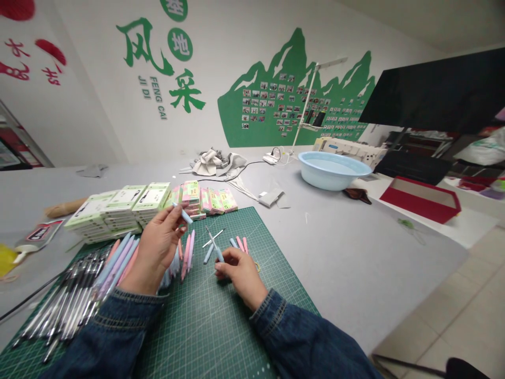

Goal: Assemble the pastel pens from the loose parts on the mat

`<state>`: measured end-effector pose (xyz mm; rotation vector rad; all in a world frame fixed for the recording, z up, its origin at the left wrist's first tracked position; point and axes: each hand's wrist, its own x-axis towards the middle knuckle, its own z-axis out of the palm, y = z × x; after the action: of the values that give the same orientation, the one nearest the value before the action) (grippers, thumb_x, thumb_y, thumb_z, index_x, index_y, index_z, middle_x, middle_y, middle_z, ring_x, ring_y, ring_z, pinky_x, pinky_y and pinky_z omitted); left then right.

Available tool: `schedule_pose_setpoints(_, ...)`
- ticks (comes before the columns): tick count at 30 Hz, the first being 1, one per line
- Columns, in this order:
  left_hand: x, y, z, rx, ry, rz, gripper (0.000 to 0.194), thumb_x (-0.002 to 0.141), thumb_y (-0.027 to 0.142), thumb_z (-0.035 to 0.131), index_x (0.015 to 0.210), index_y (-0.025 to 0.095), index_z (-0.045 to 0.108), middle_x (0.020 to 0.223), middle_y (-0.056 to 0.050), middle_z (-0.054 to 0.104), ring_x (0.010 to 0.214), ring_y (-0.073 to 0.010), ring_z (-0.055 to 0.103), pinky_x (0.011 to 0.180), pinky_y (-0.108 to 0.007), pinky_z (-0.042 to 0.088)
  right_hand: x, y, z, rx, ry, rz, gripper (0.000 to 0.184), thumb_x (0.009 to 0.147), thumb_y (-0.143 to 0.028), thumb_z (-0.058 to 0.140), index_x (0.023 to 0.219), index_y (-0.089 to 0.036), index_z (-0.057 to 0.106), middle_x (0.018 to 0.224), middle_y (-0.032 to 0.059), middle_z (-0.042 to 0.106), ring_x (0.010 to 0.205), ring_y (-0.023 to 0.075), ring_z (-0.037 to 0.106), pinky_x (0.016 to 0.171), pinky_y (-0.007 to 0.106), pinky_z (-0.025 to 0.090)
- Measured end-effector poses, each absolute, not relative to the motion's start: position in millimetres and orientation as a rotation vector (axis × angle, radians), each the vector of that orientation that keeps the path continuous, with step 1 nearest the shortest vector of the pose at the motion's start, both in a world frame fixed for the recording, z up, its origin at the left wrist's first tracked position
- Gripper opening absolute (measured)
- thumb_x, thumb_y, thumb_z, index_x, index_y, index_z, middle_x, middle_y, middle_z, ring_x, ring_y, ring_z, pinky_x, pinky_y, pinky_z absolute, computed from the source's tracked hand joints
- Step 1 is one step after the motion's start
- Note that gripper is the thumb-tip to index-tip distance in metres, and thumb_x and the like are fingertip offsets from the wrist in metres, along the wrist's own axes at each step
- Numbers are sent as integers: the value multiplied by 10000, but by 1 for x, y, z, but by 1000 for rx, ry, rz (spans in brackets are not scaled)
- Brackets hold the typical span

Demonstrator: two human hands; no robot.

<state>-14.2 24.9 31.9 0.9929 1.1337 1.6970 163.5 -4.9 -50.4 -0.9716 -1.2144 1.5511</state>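
My left hand [158, 247] is raised over the green cutting mat [221, 321] and pinches a short pale blue pen cap [184, 215] between thumb and fingertips. My right hand [240, 273] rests on the mat with its fingers closed on a pale blue pen body [216, 251] whose thin tip points up and away. Loose pink and blue pen parts [240, 243] lie just beyond the right hand. A row of pastel pens [118, 260] and a heap of clear refills [67, 300] lie left of my left hand. Both sleeves are denim.
Stacks of flat white and green boxes [118, 208] and pink packets [213, 200] sit beyond the mat. Farther back are a light blue basin [333, 169], crumpled cloth [215, 162], a power strip with cable [272, 157], a sewing machine [347, 148] and a red box [422, 197].
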Motion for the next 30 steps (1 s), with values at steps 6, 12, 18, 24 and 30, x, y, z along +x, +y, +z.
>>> schedule_pose_setpoints(6,2,11,-12,1851,1791,584,208,717,373,625,646,179,597,550,2,585,541,-158,543,517,-245,339,173,5,-53,-1035,-1236,1385,115,666,-253,672,724,-172,616,596,-20,591,557,138,580,585,283,489)
schedule_pose_setpoints(12,29,3,-38,2174,2001,310,172,755,258,557,873,146,614,843,-133,685,785,-250,640,648,-302,397,179,10,-53,-1096,-1229,1300,115,662,-259,663,710,-170,607,638,-8,611,549,134,574,595,286,487)
schedule_pose_setpoints(18,17,9,-17,1829,1757,869,307,800,410,543,942,172,674,861,-86,692,793,-227,626,666,-305,439,179,10,-54,-1115,-1258,1270,135,660,-281,680,688,-174,601,569,-30,583,540,129,574,612,278,486)
schedule_pose_setpoints(24,29,11,5,1178,1262,1233,492,690,458,694,1084,166,653,1034,-98,655,794,-173,594,554,-227,454,177,8,-56,-1122,-1309,1301,109,657,-259,678,681,-183,605,537,-39,566,515,137,560,549,267,469)
schedule_pose_setpoints(30,27,20,1,1024,1232,1431,413,636,414,750,947,149,689,894,-76,672,746,-137,585,556,-199,469,177,10,-57,-1138,-1309,1341,57,650,-218,686,668,-182,646,507,-24,564,469,132,547,496,262,460)
